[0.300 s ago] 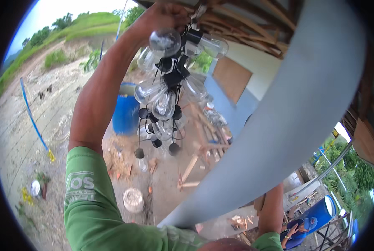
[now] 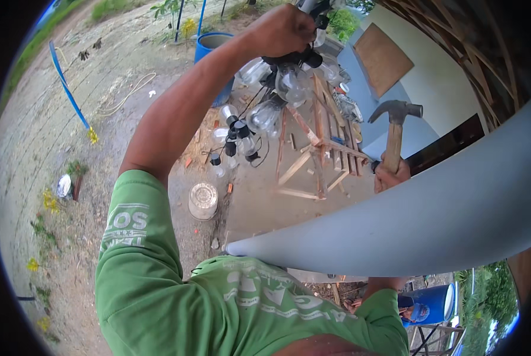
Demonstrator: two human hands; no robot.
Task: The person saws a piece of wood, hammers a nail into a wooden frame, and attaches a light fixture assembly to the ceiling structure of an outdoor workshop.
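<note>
My left hand (image 2: 286, 31) is raised at the top of the view, its fingers closed on a bunched string of lights (image 2: 293, 83). Clear bulbs in black sockets hang below it on black cord, some of them swung out to the left. From behind a thick grey post (image 2: 396, 231) comes my right hand (image 2: 392, 177), wrapped around the wooden handle of a claw hammer (image 2: 395, 139). The hammer stands head up, its claw toward the left. Part of my right forearm is hidden by the post.
A blue barrel (image 2: 221, 89) stands behind my left forearm, and a pale bucket (image 2: 203, 200) sits on the ground below. Wooden frames (image 2: 304, 163) stand near the blue and white wall (image 2: 437, 77). At lower right, a person in a blue cap (image 2: 418, 312) is beside another blue barrel (image 2: 434, 302).
The view has tilted downward. My left hand and the hanging lights now appear farther right, and the lights swing aside. My right hand with the hammer has come out from behind the post.
</note>
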